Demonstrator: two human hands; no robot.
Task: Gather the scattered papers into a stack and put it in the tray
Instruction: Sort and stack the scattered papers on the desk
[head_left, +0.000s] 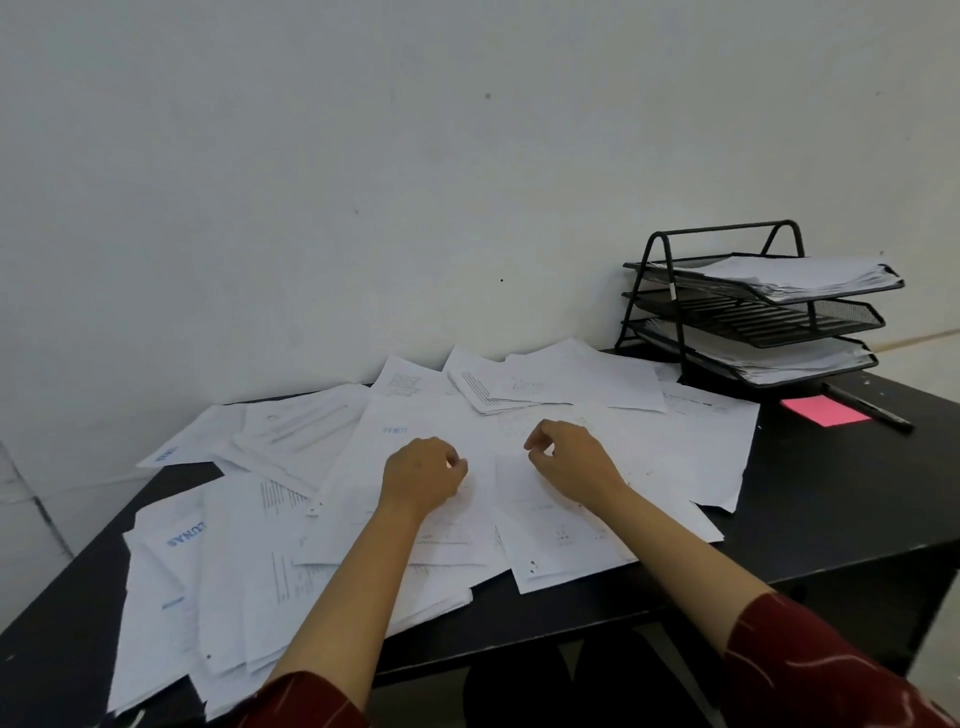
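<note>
Loose white papers (426, 499) lay scattered over most of a black bench (831, 499), overlapping at all angles from the near left corner back to the pale wall (363, 156); some sheets carried blue lettering, others blocks of small print too fine to read. Both of the person's hands were out over the middle of this spread, backs up. The left hand (421, 475) sat just above or on a sheet near the centre with its fingers curled under; whether that grip pinched a sheet's edge or was merely bunched together on nothing could not be told. The right hand (574, 465) hung just beside it, a little apart, its fingers also curled loosely downward over the paper, and again whether its grip held anything could not be told. Dark red sleeves (826, 670) with thin pale lines covered both upper forearms at the bottom of the view. At the far right back of the bench stood a black wire-mesh tray (779, 317) of three tiers in a frame: the top and bottom tiers held stacks of white sheets, the middle one showed bare mesh. In front of the tray lay a pink sticky pad (823, 410), with a black pen (867, 408) just beside it on its right.
</note>
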